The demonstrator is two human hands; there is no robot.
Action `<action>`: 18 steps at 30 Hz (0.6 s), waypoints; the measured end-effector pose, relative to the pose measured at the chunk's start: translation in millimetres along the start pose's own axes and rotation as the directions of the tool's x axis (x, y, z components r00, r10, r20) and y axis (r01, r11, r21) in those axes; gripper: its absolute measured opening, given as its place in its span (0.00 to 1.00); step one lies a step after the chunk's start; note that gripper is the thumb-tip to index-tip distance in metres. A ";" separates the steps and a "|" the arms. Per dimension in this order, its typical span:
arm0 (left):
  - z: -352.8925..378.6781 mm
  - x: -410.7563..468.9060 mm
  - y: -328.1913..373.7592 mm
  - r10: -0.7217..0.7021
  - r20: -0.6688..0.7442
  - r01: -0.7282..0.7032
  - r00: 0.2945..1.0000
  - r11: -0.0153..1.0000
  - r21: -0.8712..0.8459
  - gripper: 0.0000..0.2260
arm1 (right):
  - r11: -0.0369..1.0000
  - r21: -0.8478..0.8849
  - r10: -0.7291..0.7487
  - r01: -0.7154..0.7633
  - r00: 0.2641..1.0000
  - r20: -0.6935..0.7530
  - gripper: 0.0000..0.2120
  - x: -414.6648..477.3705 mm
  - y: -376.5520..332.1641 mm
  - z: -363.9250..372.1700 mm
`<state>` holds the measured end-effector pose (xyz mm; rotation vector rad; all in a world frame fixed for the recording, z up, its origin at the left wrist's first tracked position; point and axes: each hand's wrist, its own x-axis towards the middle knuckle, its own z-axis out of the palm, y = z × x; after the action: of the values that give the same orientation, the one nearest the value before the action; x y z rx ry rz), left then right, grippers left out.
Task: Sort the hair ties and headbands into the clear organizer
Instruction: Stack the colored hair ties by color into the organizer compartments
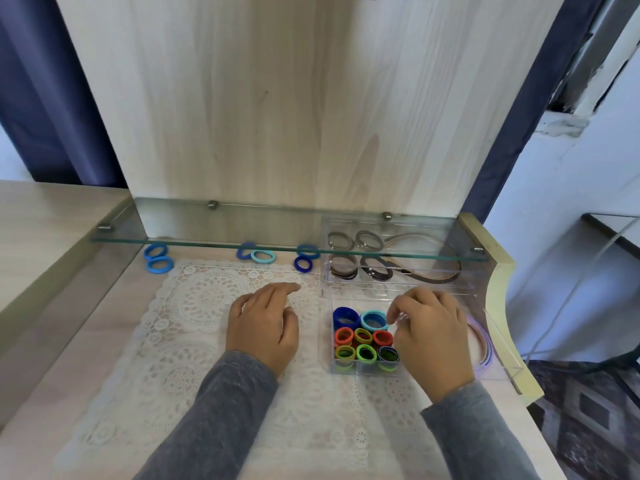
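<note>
Light wood desk (52, 220) with a tall wood back panel (294, 98) standing at its far side. White lace mat (194, 323) is lying across the desk middle. Glass shelf (242, 233) is sitting low across the back panel, above the mat's far edge. Clear organizer (362, 294) is sitting on the desk's right end, just right of the mat, with its rear part under the shelf. Grey sleeves (225, 410) are coming in from the bottom. Left hand (263, 323) is lying palm-down on the mat, fingers relaxed and loosely spread, holding nothing, just left of the organizer. Right hand (433, 330) is hovering over the organizer's front section, fingers curled down, tips near the light blue tie; can't tell if it's pinching anything. Brown headband (433, 271) is lying in the rear compartment. Pastel headbands (483, 344) are showing in the right compartment, partly hidden by the right hand. Brown and dark hair ties (343, 268) are sitting in the rear-left cells. Coloured hair ties (363, 341) are standing packed on edge in the front-left cell: blues behind, orange, yellow and green in front. Loose blue hair ties (158, 259) are lying in three small clusters along the mat's far edge, under the shelf.
</note>
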<state>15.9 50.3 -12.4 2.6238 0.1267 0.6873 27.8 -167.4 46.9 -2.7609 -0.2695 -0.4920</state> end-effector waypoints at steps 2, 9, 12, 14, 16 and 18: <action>-5.4 1.1 -12.6 -0.040 0.002 0.040 0.999 0.998 0.049 0.20 | 0.994 0.093 -0.048 0.055 0.996 -0.080 0.10 2.7 -19.9 6.6; -25.7 5.8 -61.9 -0.222 0.016 0.210 0.975 0.941 0.264 0.25 | 0.920 0.292 -0.251 0.261 0.965 -0.072 0.14 5.3 -101.2 40.5; -29.3 8.8 -78.7 -0.341 0.071 0.296 0.937 0.887 0.354 0.26 | 0.926 0.263 -0.302 0.271 0.949 0.086 0.15 7.2 -121.6 64.1; -28.6 10.8 -88.9 -0.381 0.075 0.321 0.922 0.856 0.405 0.24 | 0.943 0.229 -0.290 0.241 0.934 0.209 0.18 10.8 -131.0 80.3; -30.1 13.2 -96.2 -0.390 0.052 0.330 0.919 0.836 0.437 0.24 | 0.959 0.186 -0.257 0.213 0.930 0.262 0.20 12.8 -137.1 93.3; -32.9 16.5 -106.1 -0.412 0.031 0.356 0.911 0.820 0.448 0.23 | 0.973 0.143 -0.214 0.181 0.939 0.269 0.22 15.5 -141.5 104.9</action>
<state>16.3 161.9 -23.9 2.9105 0.8413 0.3747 40.2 2.3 -1.1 -2.6965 -0.6289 -0.1182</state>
